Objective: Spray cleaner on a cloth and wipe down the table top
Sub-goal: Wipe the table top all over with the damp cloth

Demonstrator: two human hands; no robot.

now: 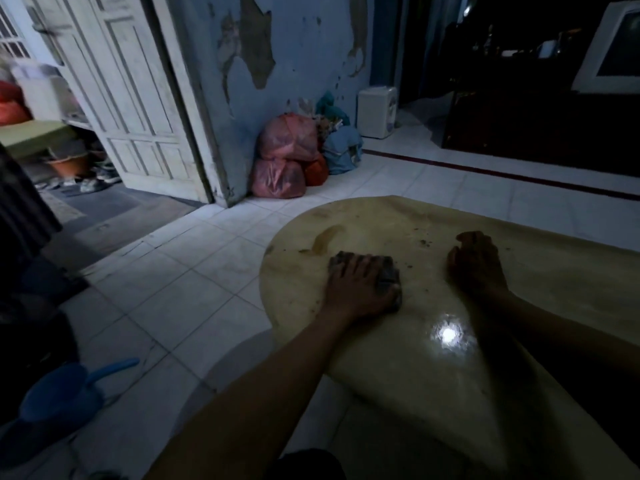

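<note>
A low table with a rounded yellowish top (408, 362) fills the lower right. A dark grey cloth (389, 275) lies on it near the left edge. My left hand (356, 289) lies flat on the cloth, fingers spread and pressing it to the surface. To the right, my right hand (476, 265) rests on the table top with its fingers loosely curled and nothing in it. A brown smear (325, 239) and small dark crumbs (424, 242) mark the top beyond the hands. No spray bottle is in view.
White tiled floor (194, 278) surrounds the table. A blue scoop with a handle (65, 393) lies at the lower left. Red and blue plastic bags (291, 157) are piled against the peeling wall. A white door (138, 98) stands open at the left; dark furniture (540, 129) is behind.
</note>
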